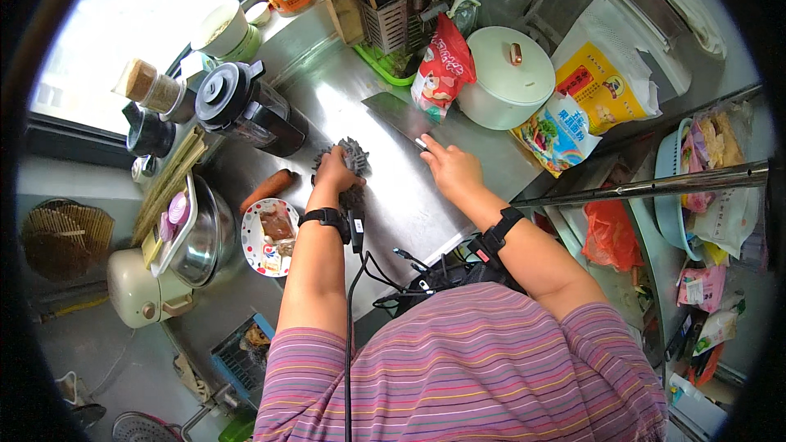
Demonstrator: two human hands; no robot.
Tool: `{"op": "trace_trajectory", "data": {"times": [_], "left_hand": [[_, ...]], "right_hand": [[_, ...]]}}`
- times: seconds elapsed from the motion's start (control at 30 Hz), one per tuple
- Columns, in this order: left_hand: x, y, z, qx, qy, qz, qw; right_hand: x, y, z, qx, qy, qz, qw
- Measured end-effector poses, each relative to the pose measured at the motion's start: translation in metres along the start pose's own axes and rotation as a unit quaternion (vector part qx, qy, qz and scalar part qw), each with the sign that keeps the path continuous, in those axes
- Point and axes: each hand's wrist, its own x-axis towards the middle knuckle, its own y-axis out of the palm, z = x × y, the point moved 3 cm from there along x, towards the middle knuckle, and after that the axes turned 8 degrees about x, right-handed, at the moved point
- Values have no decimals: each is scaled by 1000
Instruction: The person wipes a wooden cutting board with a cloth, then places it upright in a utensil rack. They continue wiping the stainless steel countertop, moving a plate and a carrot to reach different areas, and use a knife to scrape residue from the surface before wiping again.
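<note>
My left hand (336, 170) is closed on a grey shaggy cleaning cloth (354, 156), pressed against the stainless steel counter (393, 196). My right hand (457, 169) grips a cleaver (393, 112) at its handle end, the handle mostly hidden under the fingers. The cleaver's wide blade points away to the upper left, low over the steel or flat on it; I cannot tell which. Left of the cloth lies a carrot (268, 189). Closer to me, a dotted plate (250, 234) carries a piece of meat (276, 224) and small packets.
A blender jug (245, 110) stands at the left back. A red bag (443, 67), a lidded white pot (506, 80) and a flour bag (556, 132) line the right back. Bowls (212, 239) stand at left. Black cables (393, 285) hang by the front edge.
</note>
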Motion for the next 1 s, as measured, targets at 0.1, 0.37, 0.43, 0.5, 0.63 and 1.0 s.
{"op": "trace_trajectory", "data": {"times": [0.1,0.37,0.43,0.5,0.63,1.0], "left_hand": [[0,0,1,4,3,-4,1000],[0,-1,-1,29,7,-10,1000],[0,0,0,27,9,-8,1000],[1,1,1,18,11,-8,1000],[2,2,3,29,18,-22,999],[-2,1,-1,29,5,-27,999]], "right_hand": [[-2,8,-12,23,13,-14,1000],[-3,26,-18,19,21,-3,1000],[-3,27,-19,3,29,2,1000],[-2,29,-19,11,32,11,999],[0,35,-17,32,36,12,999],[9,52,-17,50,33,9,998]]}}
